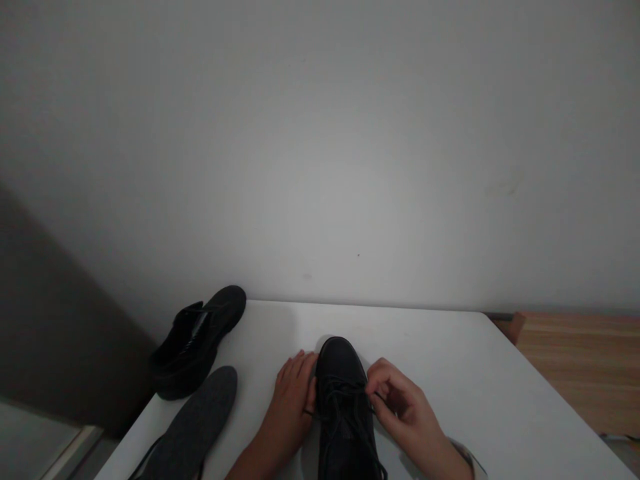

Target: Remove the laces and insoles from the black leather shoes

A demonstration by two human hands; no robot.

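Fingers of the right hand (403,403) closed on a black lace (345,387); those of the left hand (291,395) laid, extended, against the laced shoe (343,413), set at six o'clock (toe toward twelve); second shoe (203,350) placed at eight, grey insole (200,417) at seven, on a white table (430,340).

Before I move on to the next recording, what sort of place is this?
Likely an indoor room, perhaps at home, though little of it shows: a white table stands against a pale wall, with a wood-grained surface to the right.
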